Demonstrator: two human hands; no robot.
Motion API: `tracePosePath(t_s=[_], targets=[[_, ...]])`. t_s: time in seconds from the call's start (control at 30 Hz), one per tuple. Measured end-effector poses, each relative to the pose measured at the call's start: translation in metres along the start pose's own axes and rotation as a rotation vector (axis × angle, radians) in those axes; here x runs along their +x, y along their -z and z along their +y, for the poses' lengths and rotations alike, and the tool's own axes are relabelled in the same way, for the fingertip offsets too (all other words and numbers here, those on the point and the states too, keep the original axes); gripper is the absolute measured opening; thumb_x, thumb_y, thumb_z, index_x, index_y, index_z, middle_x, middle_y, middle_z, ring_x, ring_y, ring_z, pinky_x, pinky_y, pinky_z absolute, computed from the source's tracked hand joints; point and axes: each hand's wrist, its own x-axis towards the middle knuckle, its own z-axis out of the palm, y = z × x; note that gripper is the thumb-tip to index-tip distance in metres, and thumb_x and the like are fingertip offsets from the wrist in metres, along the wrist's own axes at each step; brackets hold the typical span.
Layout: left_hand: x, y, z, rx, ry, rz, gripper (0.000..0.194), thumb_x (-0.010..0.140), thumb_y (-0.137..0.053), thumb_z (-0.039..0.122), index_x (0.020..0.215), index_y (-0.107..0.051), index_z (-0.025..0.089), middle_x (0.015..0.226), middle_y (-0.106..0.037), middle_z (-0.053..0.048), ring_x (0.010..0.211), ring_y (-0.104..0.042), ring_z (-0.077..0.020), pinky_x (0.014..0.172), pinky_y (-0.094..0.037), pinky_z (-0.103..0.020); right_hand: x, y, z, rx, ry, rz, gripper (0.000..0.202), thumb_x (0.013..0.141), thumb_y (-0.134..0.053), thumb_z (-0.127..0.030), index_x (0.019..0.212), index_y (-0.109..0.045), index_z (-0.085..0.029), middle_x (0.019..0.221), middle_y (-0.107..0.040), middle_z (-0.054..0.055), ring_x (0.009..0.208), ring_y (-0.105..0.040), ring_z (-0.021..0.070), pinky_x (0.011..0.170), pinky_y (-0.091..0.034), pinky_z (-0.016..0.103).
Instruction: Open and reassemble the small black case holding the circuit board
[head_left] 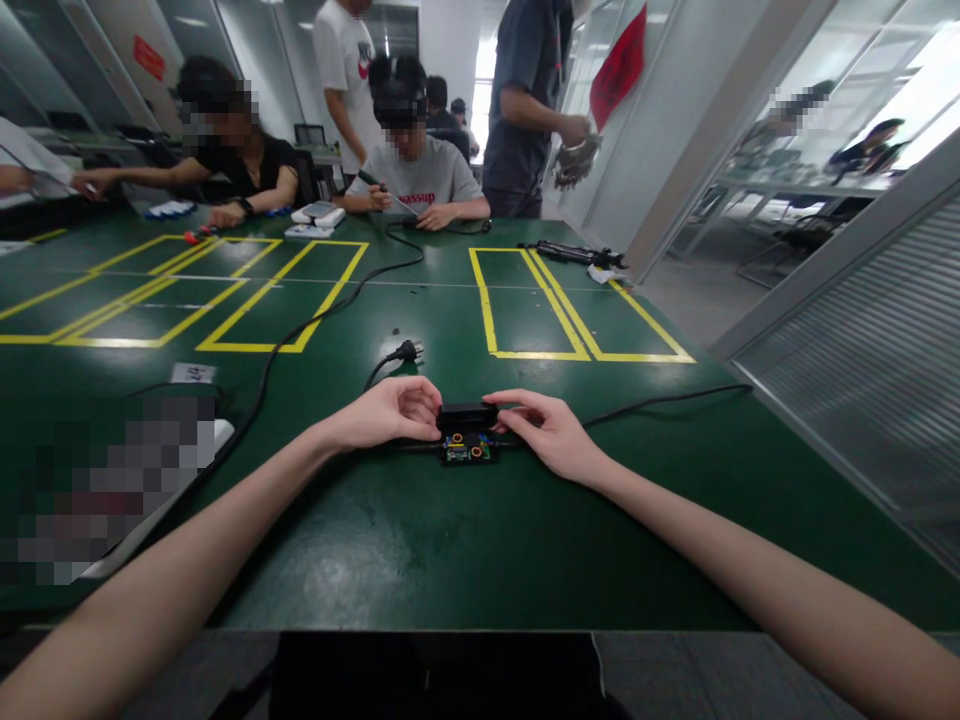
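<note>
Between my two hands a black plastic cover [468, 416], probably one half of a power adapter case, is tilted up on its long side. My left hand [401, 412] pinches its left end with curled fingers. At the right end, the thumb and fingertips of my right hand [546, 428] grip it. Just in front of the cover lies an exposed circuit board [468, 448] with ring-shaped coils and small coloured parts. Black cords run out from both sides of the board, partly hidden by my hands.
A black power plug [407, 351] lies beyond my left hand. One long cable [300, 325] crosses the green table [360, 560] at left. Yellow tape [540, 355] marks rectangles. A small tripod [570, 254] lies far right. Co-workers sit and stand across the table.
</note>
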Motion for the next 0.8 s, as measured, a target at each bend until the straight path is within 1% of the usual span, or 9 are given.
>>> tracePosePath(t_s=[0.13, 0.23, 0.37, 0.5, 0.6, 0.67, 0.8], targets=[[-0.0017, 0.0016, 0.0007, -0.001, 0.021, -0.054, 0.043, 0.066, -0.088, 0.017, 0.097, -0.059, 0.016, 0.088, -0.074, 0.0, 0.079, -0.069, -0.0116, 0.083, -0.054, -0.031, -0.0001, 0.0008, -0.0006, -0.019, 0.001, -0.009, 0.031, 0.097, -0.061, -0.034, 0.121, -0.073, -0.018, 0.1, -0.08, 0.008, 0.087, -0.078, 0.0202, 0.083, -0.066, 0.037], [-0.0021, 0.0008, 0.0012, 0.056, 0.002, -0.056, 0.045, 0.064, -0.089, 0.017, 0.098, -0.06, 0.016, 0.088, -0.072, 0.001, 0.08, -0.067, -0.012, 0.086, -0.053, -0.033, -0.0003, 0.0005, -0.0003, 0.001, -0.004, -0.002, 0.031, 0.096, -0.063, -0.035, 0.12, -0.074, -0.018, 0.1, -0.08, 0.008, 0.088, -0.078, 0.0206, 0.084, -0.066, 0.038], [-0.0018, -0.0007, 0.0016, 0.1, -0.018, -0.069, 0.043, 0.066, -0.089, 0.018, 0.099, -0.06, 0.017, 0.089, -0.071, 0.001, 0.081, -0.066, -0.0127, 0.089, -0.053, -0.035, -0.0006, -0.0005, 0.0005, 0.04, -0.008, 0.021, 0.03, 0.094, -0.066, -0.037, 0.116, -0.076, -0.019, 0.103, -0.08, 0.008, 0.09, -0.078, 0.021, 0.085, -0.066, 0.038], [-0.0011, -0.0003, 0.0016, 0.1, -0.045, -0.09, 0.042, 0.068, -0.088, 0.018, 0.1, -0.06, 0.017, 0.089, -0.07, 0.002, 0.081, -0.065, -0.0129, 0.087, -0.053, -0.035, -0.0015, -0.0014, 0.0003, 0.04, 0.029, 0.048, 0.026, 0.093, -0.068, -0.037, 0.11, -0.078, -0.02, 0.109, -0.079, 0.008, 0.091, -0.078, 0.0209, 0.085, -0.066, 0.038], [-0.0006, 0.0002, 0.0009, 0.102, -0.065, -0.091, 0.045, 0.069, -0.088, 0.018, 0.103, -0.06, 0.017, 0.09, -0.069, 0.002, 0.081, -0.065, -0.0123, 0.085, -0.053, -0.033, -0.0023, -0.0016, 0.0002, 0.003, 0.081, 0.074, 0.023, 0.093, -0.069, -0.037, 0.106, -0.079, -0.021, 0.113, -0.079, 0.009, 0.099, -0.076, 0.0224, 0.09, -0.065, 0.04], [-0.0003, 0.0005, -0.0002, 0.102, -0.072, -0.083, 0.047, 0.069, -0.089, 0.019, 0.105, -0.059, 0.017, 0.091, -0.069, 0.001, 0.08, -0.065, -0.0122, 0.084, -0.053, -0.033, -0.0025, -0.0016, 0.0009, -0.008, 0.091, 0.086, 0.022, 0.094, -0.069, -0.037, 0.105, -0.079, -0.021, 0.114, -0.079, 0.009, 0.102, -0.075, 0.0228, 0.09, -0.064, 0.04], [0.0003, 0.001, -0.0026, 0.111, -0.069, -0.074, 0.049, 0.069, -0.088, 0.019, 0.108, -0.058, 0.016, 0.094, -0.072, -0.002, 0.081, -0.066, -0.0128, 0.083, -0.054, -0.034, -0.0023, -0.0013, 0.0029, -0.002, 0.092, 0.091, 0.023, 0.095, -0.068, -0.038, 0.106, -0.078, -0.021, 0.114, -0.078, 0.009, 0.101, -0.076, 0.0223, 0.09, -0.064, 0.039]])
